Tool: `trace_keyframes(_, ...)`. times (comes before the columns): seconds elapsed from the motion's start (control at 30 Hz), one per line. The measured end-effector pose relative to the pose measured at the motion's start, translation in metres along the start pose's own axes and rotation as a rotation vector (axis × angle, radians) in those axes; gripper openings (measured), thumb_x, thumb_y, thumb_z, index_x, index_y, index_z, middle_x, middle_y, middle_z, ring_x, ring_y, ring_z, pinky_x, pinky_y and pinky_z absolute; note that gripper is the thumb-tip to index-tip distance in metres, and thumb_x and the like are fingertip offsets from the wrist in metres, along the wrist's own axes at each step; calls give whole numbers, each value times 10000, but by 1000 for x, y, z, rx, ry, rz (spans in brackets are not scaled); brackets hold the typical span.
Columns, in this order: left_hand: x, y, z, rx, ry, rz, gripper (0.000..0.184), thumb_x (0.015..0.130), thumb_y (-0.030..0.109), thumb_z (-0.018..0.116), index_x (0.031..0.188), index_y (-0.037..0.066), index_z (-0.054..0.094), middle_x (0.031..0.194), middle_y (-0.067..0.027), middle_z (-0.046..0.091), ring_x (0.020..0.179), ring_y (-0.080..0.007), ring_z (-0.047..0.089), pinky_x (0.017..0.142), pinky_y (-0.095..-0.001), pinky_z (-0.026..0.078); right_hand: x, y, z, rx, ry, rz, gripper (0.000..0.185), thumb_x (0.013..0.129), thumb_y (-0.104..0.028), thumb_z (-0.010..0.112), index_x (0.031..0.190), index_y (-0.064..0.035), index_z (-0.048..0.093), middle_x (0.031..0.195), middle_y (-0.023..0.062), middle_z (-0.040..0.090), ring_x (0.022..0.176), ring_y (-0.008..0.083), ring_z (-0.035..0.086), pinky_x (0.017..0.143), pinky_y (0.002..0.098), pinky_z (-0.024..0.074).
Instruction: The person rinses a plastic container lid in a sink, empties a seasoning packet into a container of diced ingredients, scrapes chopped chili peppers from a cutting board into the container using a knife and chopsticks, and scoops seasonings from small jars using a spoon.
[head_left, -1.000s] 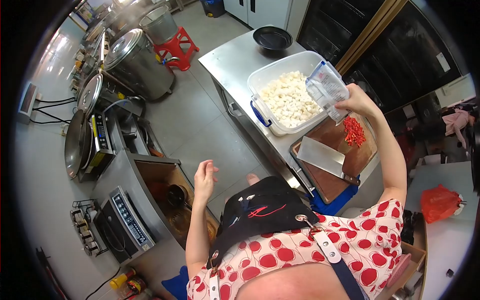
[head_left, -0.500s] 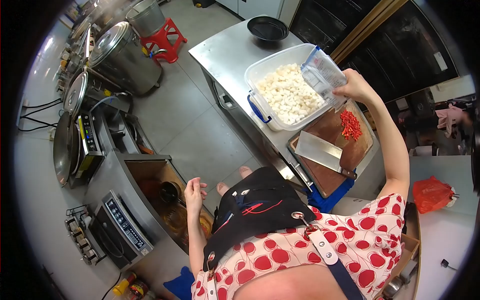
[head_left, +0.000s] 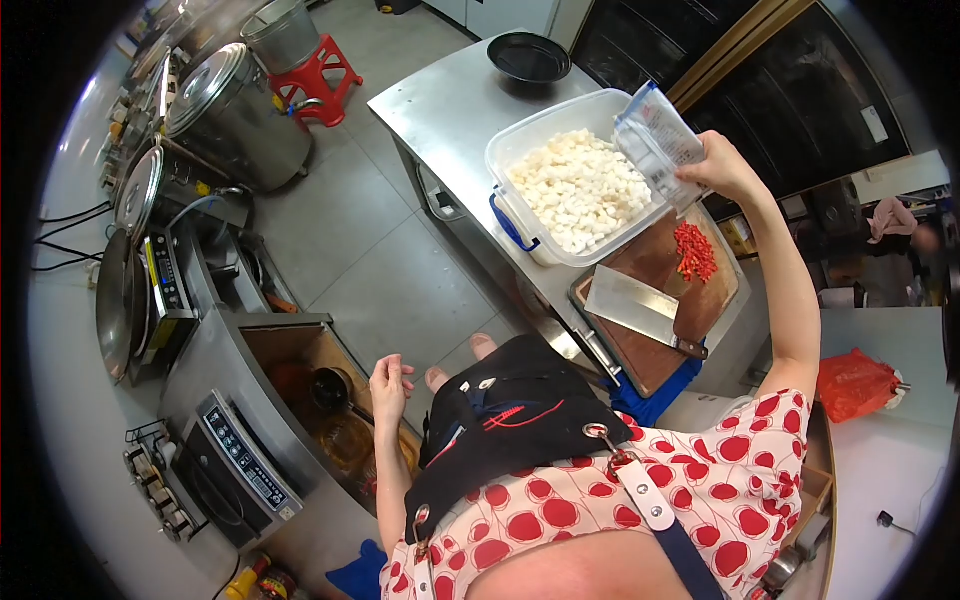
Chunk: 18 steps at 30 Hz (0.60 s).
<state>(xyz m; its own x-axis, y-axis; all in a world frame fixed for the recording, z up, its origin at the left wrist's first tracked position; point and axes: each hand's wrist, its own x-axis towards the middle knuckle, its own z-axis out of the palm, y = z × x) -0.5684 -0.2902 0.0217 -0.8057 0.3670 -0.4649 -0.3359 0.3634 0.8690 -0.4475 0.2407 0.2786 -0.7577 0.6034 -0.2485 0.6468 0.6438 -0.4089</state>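
My right hand grips a clear plastic bag with blue printing, tilted over the right end of a clear plastic tub. White diced pieces fill much of the tub; how much is left inside the bag I cannot tell. Beside the tub, a brown cutting board carries a cleaver and a small pile of chopped red pepper. My left hand hangs at my side, fingers loosely bent and apart, with nothing in it.
A black bowl stands at the far end of the steel table. On my left are a cooking unit and a black ladle. A large steel pot and a red stool stand farther off.
The view has shifted slightly. My right hand and the bag have moved a little right relative to the tub. My left hand stays at my side.
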Motion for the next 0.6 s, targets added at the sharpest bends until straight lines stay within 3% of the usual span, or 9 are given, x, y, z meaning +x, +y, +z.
trace_keyframes(0.13, 3, 2, 1, 9, -4, 6, 380, 958, 363, 479, 1029, -3, 555, 809, -71, 631, 551, -79, 522, 460, -216, 408, 11, 20, -8, 145, 53, -33, 328, 620, -88, 710, 921, 35, 674, 831, 128, 687, 757, 201, 661, 753, 315, 503)
trace_keyframes(0.2, 4, 2, 1, 20, 1, 4, 381, 958, 364, 478, 1026, -3, 557, 805, -71, 631, 550, -80, 521, 459, -216, 409, 11, 30, -12, 103, 80, -5, 331, 616, -110, 711, 916, 26, 677, 826, 145, 685, 755, 222, 666, 743, 328, 503)
trace_keyframes(0.27, 3, 2, 2, 20, 7, -8, 386, 957, 368, 478, 1024, -3, 558, 803, -71, 631, 549, -80, 521, 461, -217, 411, 5, 35, -15, -129, 62, 43, 356, 603, -143, 726, 918, 16, 677, 830, 166, 681, 756, 247, 670, 741, 343, 502)
trace_keyframes(0.6, 6, 0, 7, 42, 12, -27, 395, 953, 382, 481, 1016, 0, 561, 800, -65, 632, 545, -79, 519, 462, -217, 410, -7, 32, -17, -170, 90, 124, 381, 587, -162, 736, 922, 9, 676, 863, 175, 681, 801, 273, 674, 754, 360, 505)
